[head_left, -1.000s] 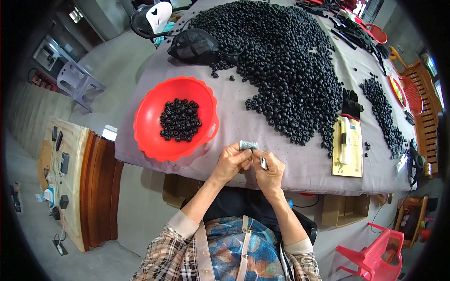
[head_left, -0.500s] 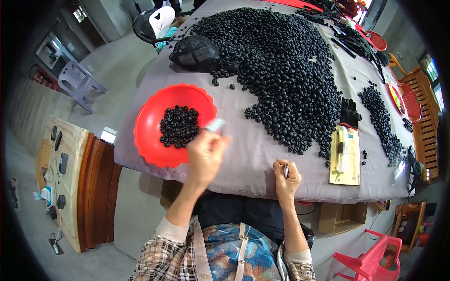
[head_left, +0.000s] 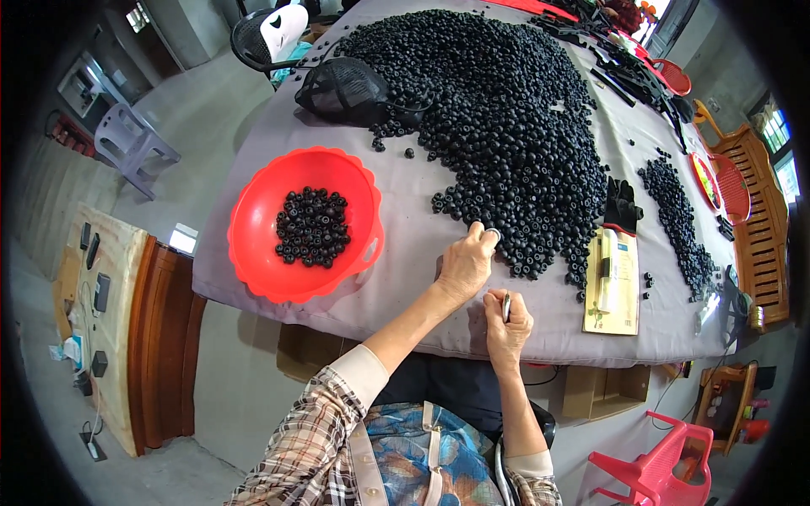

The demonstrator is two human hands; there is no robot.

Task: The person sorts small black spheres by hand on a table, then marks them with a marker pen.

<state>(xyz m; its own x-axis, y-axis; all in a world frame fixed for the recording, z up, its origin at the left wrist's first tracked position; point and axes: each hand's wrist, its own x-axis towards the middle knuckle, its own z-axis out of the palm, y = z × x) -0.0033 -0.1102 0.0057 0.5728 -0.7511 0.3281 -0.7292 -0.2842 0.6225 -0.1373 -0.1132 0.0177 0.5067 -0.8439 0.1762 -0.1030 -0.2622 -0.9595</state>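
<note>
My left hand [head_left: 466,263] reaches across to the near edge of a large pile of small black ring-shaped pieces [head_left: 515,152]. Its fingers are drawn together at the pieces, a pale band shows on one finger, and whatever they pinch is hidden. Just to the right and nearer to me, my right hand [head_left: 510,333] is closed around a small, slim metal tool [head_left: 506,307], most of it covered by the fingers. To the left stands a red scalloped bowl [head_left: 253,244], with a heap of the same black pieces [head_left: 312,226] in it.
A yellow card pack [head_left: 625,291] and black glove [head_left: 623,207] lie right of the pile. Beyond them is a smaller strip of black pieces [head_left: 677,215]. A black mesh bag [head_left: 342,91] sits behind the bowl. A pink chair [head_left: 654,464] stands at lower right.
My left hand has moved from the bowl's right rim rightward to the pile's near edge. My right hand stays in about the same place, still gripping the metal tool.
</note>
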